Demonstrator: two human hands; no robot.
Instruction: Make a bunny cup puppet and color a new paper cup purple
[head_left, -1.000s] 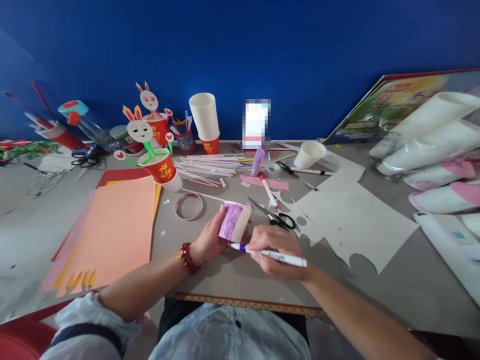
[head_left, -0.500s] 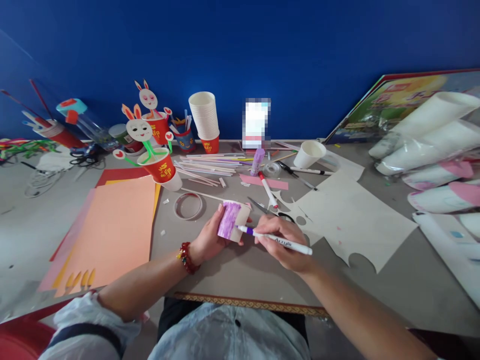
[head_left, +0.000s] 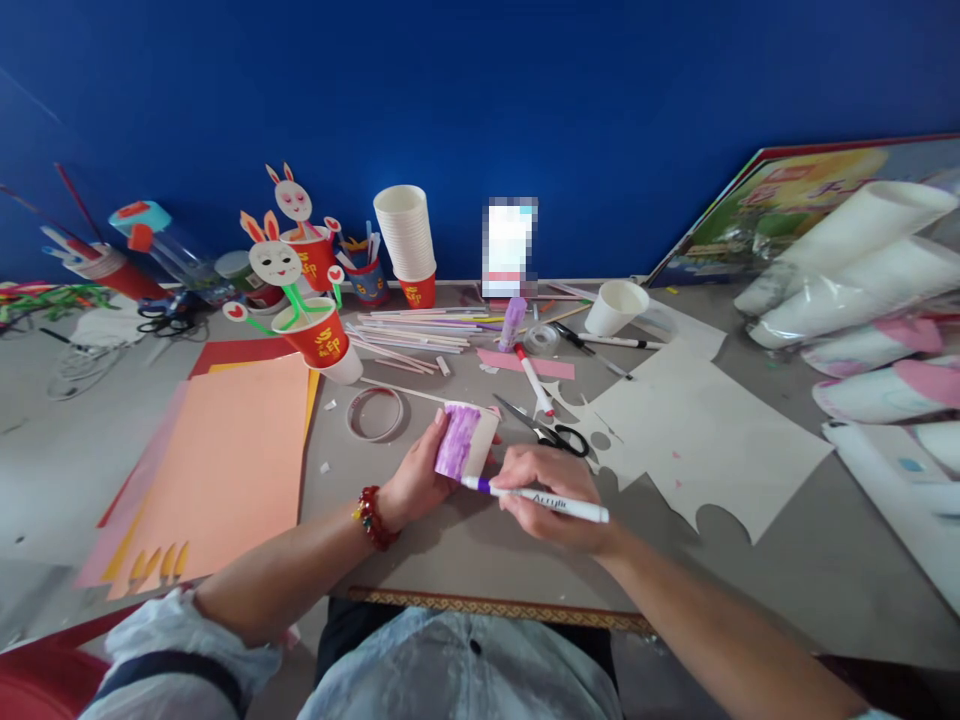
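A small white paper cup (head_left: 459, 442), coloured purple over much of its side, is held tilted in my left hand (head_left: 414, 480) near the middle of the table. My right hand (head_left: 551, 492) grips a white acrylic marker (head_left: 555, 502) with a purple end. The marker's tip meets the cup's lower edge, beside the purple area. Black-handled scissors (head_left: 559, 436) lie just beyond my right hand. A roll of tape (head_left: 374, 414) rests to the left of the cup.
Coloured paper sheets (head_left: 225, 450) lie left, cut white paper (head_left: 697, 430) right. Behind are rabbit-decorated red cups (head_left: 319, 335), stacked cups (head_left: 406, 235), paper sticks (head_left: 420, 328), a red marker (head_left: 534, 380), a white cup (head_left: 616, 307) and a blurred-out upright screen (head_left: 508, 245). Wrapped cups (head_left: 847, 270) sit far right.
My right hand and the marker have moved slightly left and down, with the tip now at the cup's lower edge. More of the scissors shows. My left hand stays nearly still.
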